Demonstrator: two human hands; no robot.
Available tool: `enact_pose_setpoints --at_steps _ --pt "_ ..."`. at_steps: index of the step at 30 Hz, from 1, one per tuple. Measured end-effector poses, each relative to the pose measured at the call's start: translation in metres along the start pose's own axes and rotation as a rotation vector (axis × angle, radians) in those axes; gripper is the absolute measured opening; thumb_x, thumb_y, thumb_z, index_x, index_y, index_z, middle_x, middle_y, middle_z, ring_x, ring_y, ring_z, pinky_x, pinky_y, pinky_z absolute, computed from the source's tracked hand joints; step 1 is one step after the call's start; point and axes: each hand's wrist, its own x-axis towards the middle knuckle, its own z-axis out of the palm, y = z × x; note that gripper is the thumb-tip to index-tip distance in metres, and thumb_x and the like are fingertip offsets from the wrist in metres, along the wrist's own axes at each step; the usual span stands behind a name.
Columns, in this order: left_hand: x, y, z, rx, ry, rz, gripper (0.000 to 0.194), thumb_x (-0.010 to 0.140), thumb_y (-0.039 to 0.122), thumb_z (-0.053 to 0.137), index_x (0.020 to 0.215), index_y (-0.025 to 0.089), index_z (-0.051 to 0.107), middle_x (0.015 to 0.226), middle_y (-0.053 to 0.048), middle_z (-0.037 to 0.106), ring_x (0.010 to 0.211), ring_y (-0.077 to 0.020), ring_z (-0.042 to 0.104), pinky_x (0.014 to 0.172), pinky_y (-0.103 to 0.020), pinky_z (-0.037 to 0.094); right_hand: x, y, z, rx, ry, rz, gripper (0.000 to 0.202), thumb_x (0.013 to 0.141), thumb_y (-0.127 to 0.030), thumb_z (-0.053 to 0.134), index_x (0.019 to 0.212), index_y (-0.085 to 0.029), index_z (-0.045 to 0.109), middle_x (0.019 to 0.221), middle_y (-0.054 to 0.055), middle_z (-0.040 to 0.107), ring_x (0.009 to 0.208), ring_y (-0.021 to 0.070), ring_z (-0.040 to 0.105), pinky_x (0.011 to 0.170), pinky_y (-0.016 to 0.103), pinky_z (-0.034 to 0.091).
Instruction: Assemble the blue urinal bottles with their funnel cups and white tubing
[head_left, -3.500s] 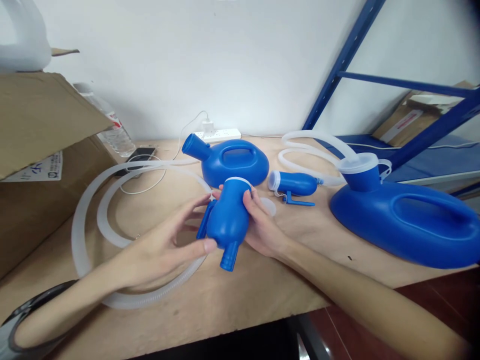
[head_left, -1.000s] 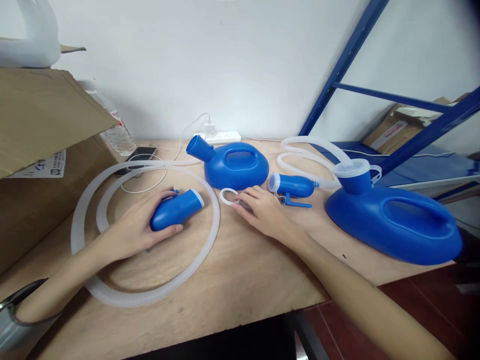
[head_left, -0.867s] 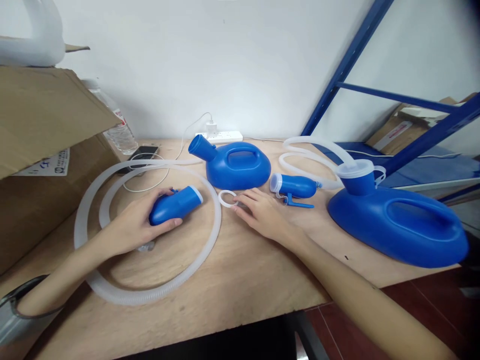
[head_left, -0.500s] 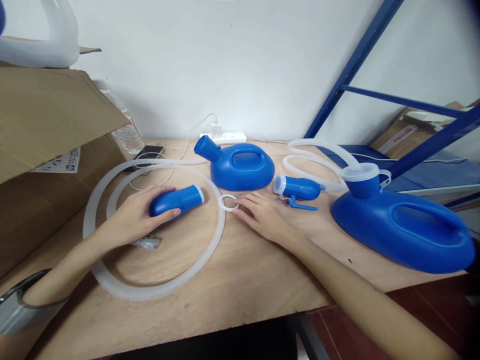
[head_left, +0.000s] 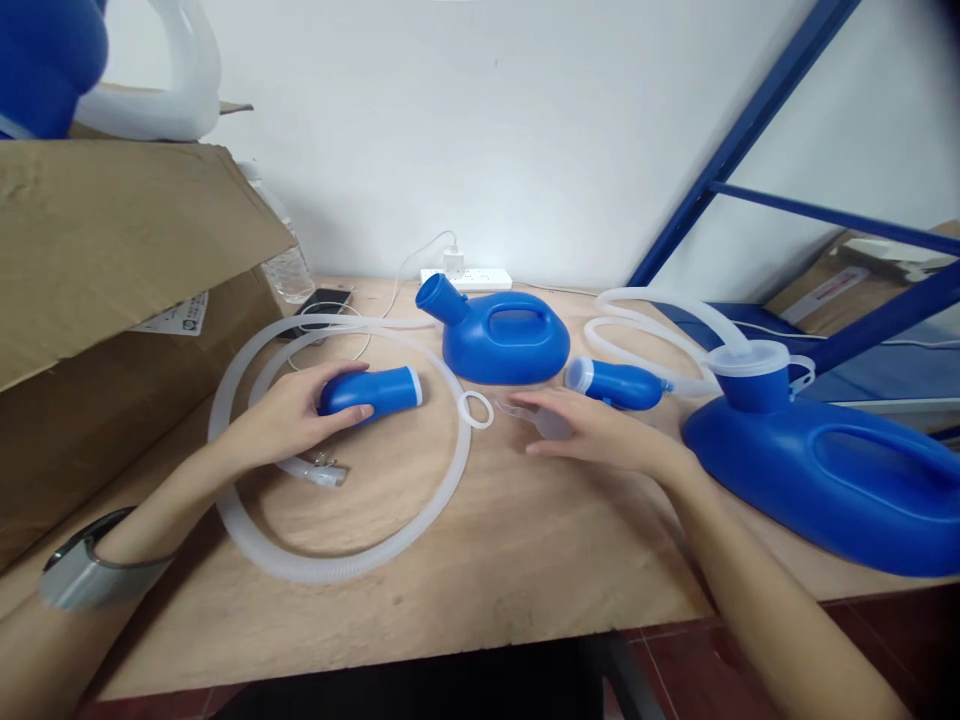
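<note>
My left hand [head_left: 304, 412] is closed round a blue plastic tube-shaped piece [head_left: 386, 393] with a white rim, which lies on its side. My right hand [head_left: 600, 432] has thumb and fingers apart around a translucent cap [head_left: 553, 424] with a thin strap; whether the fingertips touch it I cannot tell. Between the hands lies a white ring [head_left: 475, 409], resting against a coiled translucent hose [head_left: 439, 510]. Behind them a blue urinal bottle [head_left: 506, 350] with a handle stands with its neck uncovered. A second blue tube piece [head_left: 626, 384] with a clear cap lies beyond my right hand.
A larger-looking urinal bottle [head_left: 832, 490] with a lid and attached hose stands at the right. An open cardboard box [head_left: 142, 240] fills the left. Toward the wall are a power strip [head_left: 480, 278], a phone [head_left: 330, 300] and a water bottle [head_left: 289, 272]. Blue shelving [head_left: 742, 150] rises at right.
My right hand has left the white ring, which stays on the table, and moved right to the translucent cap. My left hand keeps its hold on the blue piece. The view has shifted left.
</note>
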Motion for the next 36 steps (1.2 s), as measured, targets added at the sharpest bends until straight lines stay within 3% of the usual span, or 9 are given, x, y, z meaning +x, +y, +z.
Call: enact_pose_setpoints --at_steps 3,9,16,20,24,28,32,36 --pt "0.001 -0.004 -0.006 -0.108 -0.036 -0.050 0.079 0.081 0.080 0.069 0.139 0.026 0.068 0.142 -0.008 0.073 0.130 -0.0386 0.067 0.115 -0.052 0.055 -0.009 0.007 -0.007 -0.033 -0.054 0.000 0.061 0.096 -0.047 0.077 0.153 -0.033 0.061 0.161 0.008 0.059 0.150 0.0352 0.054 0.125 0.060 0.044" --pt "0.006 -0.014 -0.010 -0.313 -0.050 -0.089 0.072 0.079 0.068 0.080 0.135 0.025 0.071 0.147 -0.009 0.070 0.136 -0.0381 0.065 0.119 -0.053 0.053 -0.010 0.008 -0.008 -0.080 0.028 -0.028 0.048 0.104 -0.028 0.059 0.151 -0.034 0.063 0.154 0.004 0.066 0.142 0.0317 0.062 0.121 0.058 0.050" --pt "0.008 -0.018 -0.010 -0.342 -0.054 -0.094 0.073 0.077 0.068 0.082 0.135 0.024 0.072 0.143 -0.011 0.072 0.131 -0.0393 0.068 0.113 -0.053 0.058 0.008 -0.014 -0.015 0.070 0.175 -0.056 0.040 0.106 -0.044 0.059 0.143 -0.032 0.068 0.144 0.007 0.072 0.130 0.0306 0.069 0.112 0.053 0.057" --pt "0.005 -0.008 -0.001 -0.323 -0.053 -0.054 0.072 0.077 0.070 0.080 0.133 0.025 0.072 0.139 -0.010 0.073 0.125 -0.0382 0.070 0.114 -0.058 0.056 0.019 -0.023 -0.006 0.062 0.089 -0.130 0.036 0.105 -0.046 0.061 0.136 -0.030 0.072 0.138 0.007 0.073 0.125 0.0288 0.071 0.107 0.049 0.059" --pt "0.000 0.003 0.010 -0.286 -0.049 0.009 0.070 0.082 0.068 0.077 0.137 0.024 0.070 0.136 -0.009 0.074 0.120 -0.0348 0.072 0.112 -0.056 0.058 0.020 -0.017 0.006 -0.091 0.051 -0.190 0.032 0.106 -0.039 0.057 0.133 -0.031 0.073 0.133 0.008 0.073 0.122 0.0297 0.070 0.103 0.051 0.059" --pt "-0.001 0.004 0.017 -0.263 -0.049 0.077 0.073 0.081 0.066 0.079 0.139 0.025 0.068 0.139 -0.010 0.072 0.122 -0.0354 0.071 0.108 -0.055 0.059 0.016 -0.008 0.012 -0.161 0.084 -0.132 0.033 0.104 -0.036 0.057 0.131 -0.029 0.074 0.129 0.010 0.072 0.115 0.0303 0.070 0.098 0.052 0.060" --pt "-0.001 0.002 0.017 -0.237 -0.024 0.092 0.079 0.078 0.067 0.082 0.142 0.023 0.065 0.146 -0.013 0.068 0.123 -0.0366 0.071 0.102 -0.055 0.063 0.014 -0.003 0.015 -0.183 0.105 -0.089 0.033 0.104 -0.040 0.058 0.129 -0.026 0.074 0.129 0.012 0.070 0.116 0.0312 0.069 0.099 0.053 0.060" --pt "-0.001 0.002 0.014 -0.264 -0.025 0.078 0.079 0.078 0.066 0.083 0.142 0.024 0.064 0.149 -0.012 0.067 0.125 -0.0359 0.071 0.106 -0.057 0.062 0.015 -0.002 0.020 -0.217 0.103 -0.089 0.034 0.106 -0.043 0.058 0.131 -0.026 0.074 0.129 0.012 0.069 0.115 0.0310 0.067 0.099 0.054 0.060"
